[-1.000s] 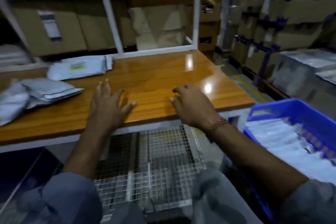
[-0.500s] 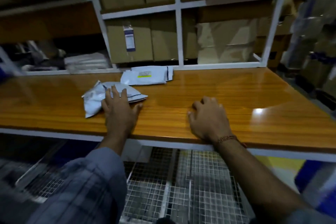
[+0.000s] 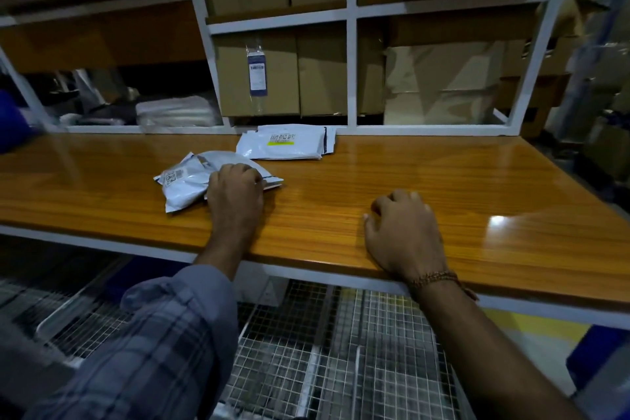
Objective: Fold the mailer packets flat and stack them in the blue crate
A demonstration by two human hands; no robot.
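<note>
Gripping the near mailer packet [image 3: 191,181], the left hand [image 3: 235,194] sat on top of it with fingers [image 3: 238,170] curled down over its crumpled middle; whether the thumb was tucked under, can't tell. That packet lay on the wooden counter [image 3: 426,187], left of centre, grey-white, creased, one corner pointing right past the knuckles. It carried a small label with a QR-type code at its left end; text too small to read.

Right hand [image 3: 402,232] rested on the counter near the front edge, well apart from any packet. Fingers [image 3: 399,199] bent loosely, tips touching the wood, holding nothing. Beaded bracelet [image 3: 433,280] on that wrist.

Second mailer packet [image 3: 286,146] lay flat at the back of the counter, just beside the white shelf frame [image 3: 351,68], close behind the near one; touching or not, can't tell. It showed printed code blocks and a yellow strip below them; writing unreadable.

Cardboard boxes [image 3: 306,75] filled the shelves behind. One had a clear sleeve with a blue-edged barcode tag [image 3: 257,75]; characters not legible.

Blue crate wasn't clearly visible. Plaid sleeve [image 3: 153,344] on the left arm, wire mesh rack [image 3: 324,351] below the counter.
</note>
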